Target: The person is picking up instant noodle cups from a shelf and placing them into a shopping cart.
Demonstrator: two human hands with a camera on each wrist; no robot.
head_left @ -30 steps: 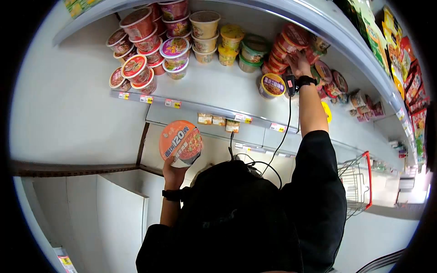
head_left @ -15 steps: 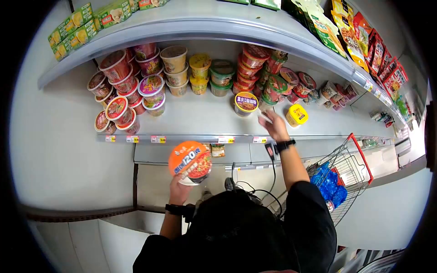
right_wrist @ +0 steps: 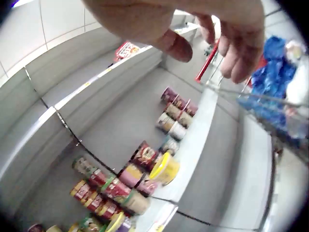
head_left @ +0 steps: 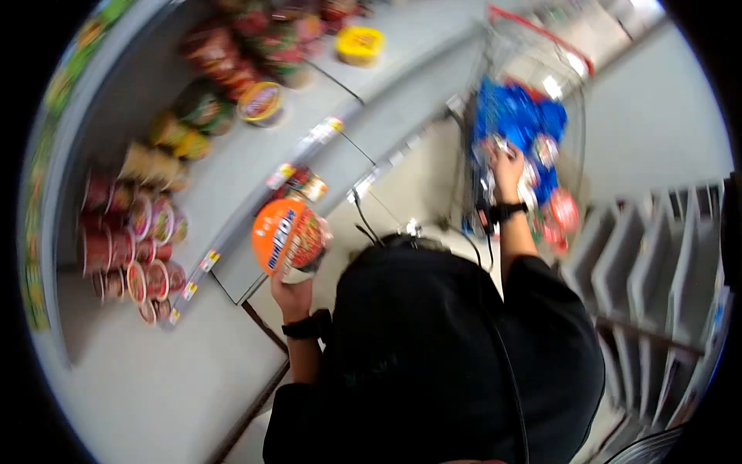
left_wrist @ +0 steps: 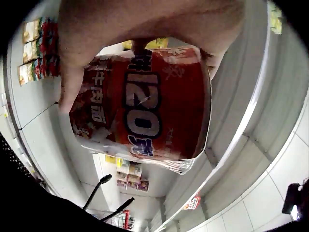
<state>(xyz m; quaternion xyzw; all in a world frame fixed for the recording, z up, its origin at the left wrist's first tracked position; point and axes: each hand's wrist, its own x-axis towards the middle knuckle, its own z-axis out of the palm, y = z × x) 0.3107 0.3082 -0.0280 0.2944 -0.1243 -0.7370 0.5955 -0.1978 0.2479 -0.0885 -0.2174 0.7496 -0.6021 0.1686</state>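
Note:
My left hand (head_left: pixel 294 297) holds an orange and white instant noodle bowl (head_left: pixel 284 238) with a large "120" on it. In the left wrist view the fingers and thumb wrap around the bowl (left_wrist: pixel 145 108), whose clear wrap bunches at one edge. My right hand (head_left: pixel 507 172) reaches over the wire shopping cart (head_left: pixel 581 147), overlapping the blue bag (head_left: pixel 533 116) inside. In the right wrist view the fingers of that hand (right_wrist: pixel 212 36) hang loosely bent, with nothing between them and the thumb. The cart's red handle (right_wrist: pixel 207 65) shows just beyond the fingertips.
Stacked noodle cups (head_left: pixel 151 166) line the shelf (head_left: pixel 247 178) on the left. A yellow tub (head_left: pixel 359 45) stands near the shelf's front edge. Inside the cart lie other packages, including a red one (head_left: pixel 560 213). Grey racks (head_left: pixel 645 271) stand at the right, and cables hang by the body.
My right hand has left the cups on the shelf and swung right, over the cart. The view has turned toward the cart. The left hand keeps hold of the noodle bowl.

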